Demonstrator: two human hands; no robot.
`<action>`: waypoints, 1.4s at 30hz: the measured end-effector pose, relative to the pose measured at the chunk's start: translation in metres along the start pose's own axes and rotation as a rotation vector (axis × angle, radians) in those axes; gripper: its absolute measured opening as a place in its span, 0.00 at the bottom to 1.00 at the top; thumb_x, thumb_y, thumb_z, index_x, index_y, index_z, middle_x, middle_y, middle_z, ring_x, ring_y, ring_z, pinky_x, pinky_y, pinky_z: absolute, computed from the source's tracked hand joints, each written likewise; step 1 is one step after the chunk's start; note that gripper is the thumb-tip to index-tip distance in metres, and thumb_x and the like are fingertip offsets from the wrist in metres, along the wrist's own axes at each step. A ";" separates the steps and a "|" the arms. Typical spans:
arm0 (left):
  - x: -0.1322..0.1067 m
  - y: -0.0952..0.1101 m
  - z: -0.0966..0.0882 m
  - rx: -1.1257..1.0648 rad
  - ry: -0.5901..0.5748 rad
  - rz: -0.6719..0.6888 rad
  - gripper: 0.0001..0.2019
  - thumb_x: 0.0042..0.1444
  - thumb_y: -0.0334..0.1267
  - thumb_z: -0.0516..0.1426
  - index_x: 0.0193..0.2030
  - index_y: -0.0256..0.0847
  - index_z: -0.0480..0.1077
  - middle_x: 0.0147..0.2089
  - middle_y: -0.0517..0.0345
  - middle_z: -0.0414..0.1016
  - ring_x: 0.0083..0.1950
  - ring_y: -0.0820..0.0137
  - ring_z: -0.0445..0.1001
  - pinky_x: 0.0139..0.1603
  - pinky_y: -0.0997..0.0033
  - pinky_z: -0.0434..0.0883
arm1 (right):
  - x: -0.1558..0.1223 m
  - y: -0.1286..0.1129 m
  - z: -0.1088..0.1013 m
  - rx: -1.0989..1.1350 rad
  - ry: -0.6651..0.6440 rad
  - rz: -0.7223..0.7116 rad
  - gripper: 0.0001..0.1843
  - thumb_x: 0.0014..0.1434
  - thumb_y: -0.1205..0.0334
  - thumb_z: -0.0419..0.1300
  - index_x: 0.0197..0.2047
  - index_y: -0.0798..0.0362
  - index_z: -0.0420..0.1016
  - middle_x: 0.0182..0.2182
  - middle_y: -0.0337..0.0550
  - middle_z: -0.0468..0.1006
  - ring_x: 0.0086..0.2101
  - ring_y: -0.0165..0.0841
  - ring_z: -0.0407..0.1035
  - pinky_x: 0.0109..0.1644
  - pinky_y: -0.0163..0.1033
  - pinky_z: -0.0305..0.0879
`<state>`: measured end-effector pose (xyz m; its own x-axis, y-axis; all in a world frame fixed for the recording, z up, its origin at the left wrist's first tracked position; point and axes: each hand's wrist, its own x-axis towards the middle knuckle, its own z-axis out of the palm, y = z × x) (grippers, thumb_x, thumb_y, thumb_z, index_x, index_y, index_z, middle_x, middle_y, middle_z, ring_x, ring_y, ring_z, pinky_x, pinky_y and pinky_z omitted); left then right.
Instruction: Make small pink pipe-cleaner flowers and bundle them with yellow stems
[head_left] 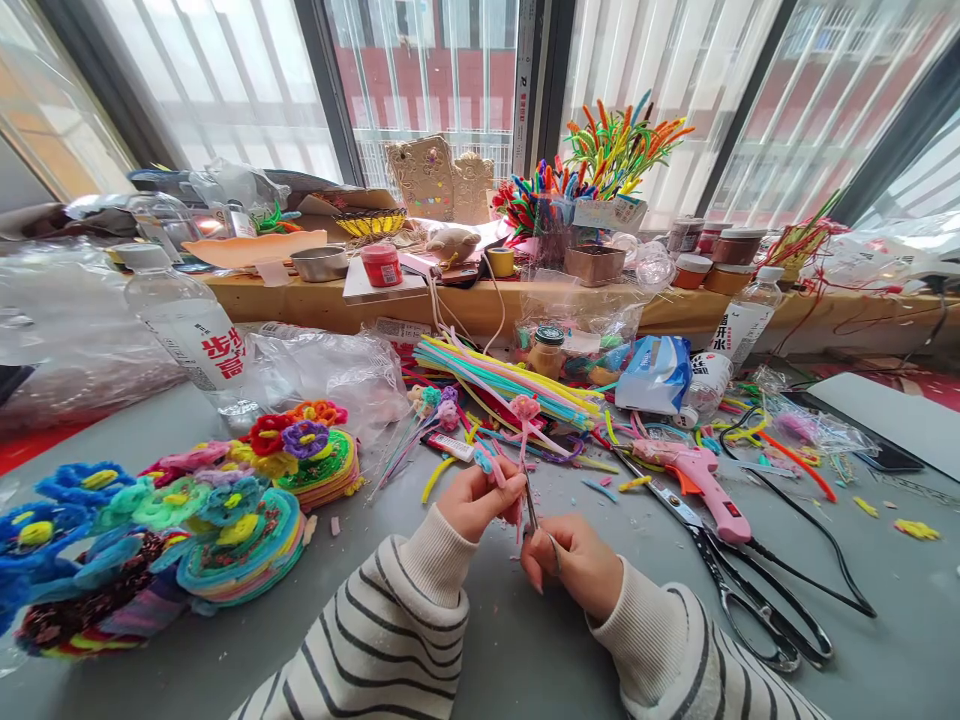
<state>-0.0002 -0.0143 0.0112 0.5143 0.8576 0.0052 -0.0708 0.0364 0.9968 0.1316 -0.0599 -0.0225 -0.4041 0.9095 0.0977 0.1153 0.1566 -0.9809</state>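
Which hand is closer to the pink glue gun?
Right. The right hand is left of the pink glue gun and nearer the wearer; the left hand is farther left.

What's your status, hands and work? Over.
Left hand pinching fuzzy pink strip. Right hand gripping small scissors, blades close beside left hand. Glue gun, large scissors lie right, clear of both hands.

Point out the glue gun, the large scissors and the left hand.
Glue gun (703,470), head view: pink body.
Large scissors (707,553), head view: black handle, near the blades.
Left hand (477,498), head view: back of the hand.
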 end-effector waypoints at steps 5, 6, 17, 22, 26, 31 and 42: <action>0.000 0.001 0.000 -0.030 -0.070 -0.026 0.15 0.39 0.46 0.57 0.20 0.36 0.59 0.16 0.65 0.59 0.18 0.79 0.60 0.21 0.76 0.59 | 0.000 0.000 -0.001 0.091 -0.067 -0.041 0.34 0.45 0.33 0.40 0.13 0.56 0.60 0.11 0.35 0.55 0.14 0.22 0.46 0.19 0.32 0.43; 0.000 0.002 0.000 -0.031 -0.067 -0.025 0.15 0.39 0.46 0.57 0.20 0.36 0.59 0.16 0.65 0.59 0.18 0.79 0.60 0.21 0.76 0.59 | 0.000 0.000 -0.001 0.090 -0.053 -0.039 0.33 0.46 0.33 0.41 0.12 0.56 0.59 0.11 0.35 0.55 0.14 0.22 0.46 0.19 0.32 0.43; 0.000 0.000 0.002 -0.033 0.019 -0.007 0.13 0.41 0.44 0.56 0.21 0.36 0.59 0.16 0.66 0.60 0.18 0.79 0.61 0.21 0.76 0.60 | 0.000 -0.007 -0.003 0.059 0.023 0.075 0.32 0.44 0.35 0.46 0.10 0.57 0.57 0.09 0.34 0.53 0.14 0.21 0.46 0.19 0.32 0.43; -0.002 0.000 0.004 -0.031 0.035 -0.005 0.14 0.41 0.44 0.56 0.21 0.36 0.59 0.16 0.66 0.59 0.18 0.80 0.60 0.21 0.76 0.60 | 0.000 -0.005 -0.002 0.069 -0.006 0.006 0.32 0.45 0.34 0.44 0.11 0.56 0.57 0.10 0.34 0.53 0.14 0.21 0.46 0.19 0.31 0.43; 0.000 0.002 0.004 -0.024 -0.052 -0.061 0.17 0.37 0.48 0.57 0.20 0.36 0.59 0.15 0.65 0.60 0.18 0.79 0.61 0.21 0.76 0.60 | 0.001 -0.004 -0.002 0.118 -0.058 -0.052 0.34 0.44 0.32 0.39 0.12 0.56 0.58 0.11 0.34 0.52 0.14 0.22 0.45 0.18 0.31 0.42; 0.004 -0.001 0.003 -0.019 -0.084 -0.087 0.17 0.36 0.49 0.57 0.19 0.36 0.59 0.15 0.65 0.61 0.17 0.79 0.61 0.20 0.76 0.59 | -0.001 -0.004 -0.003 0.118 -0.029 -0.039 0.33 0.45 0.33 0.41 0.11 0.57 0.58 0.11 0.33 0.51 0.15 0.21 0.46 0.19 0.31 0.44; 0.003 -0.002 0.002 -0.004 -0.076 -0.052 0.17 0.38 0.48 0.57 0.19 0.36 0.59 0.15 0.65 0.60 0.17 0.79 0.61 0.20 0.76 0.59 | 0.000 -0.006 -0.001 0.069 0.024 -0.015 0.33 0.44 0.33 0.42 0.11 0.56 0.56 0.11 0.34 0.53 0.15 0.22 0.47 0.20 0.32 0.44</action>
<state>0.0030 -0.0127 0.0097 0.5812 0.8128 -0.0400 -0.0458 0.0818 0.9956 0.1315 -0.0607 -0.0162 -0.3837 0.9162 0.1156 0.0461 0.1440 -0.9885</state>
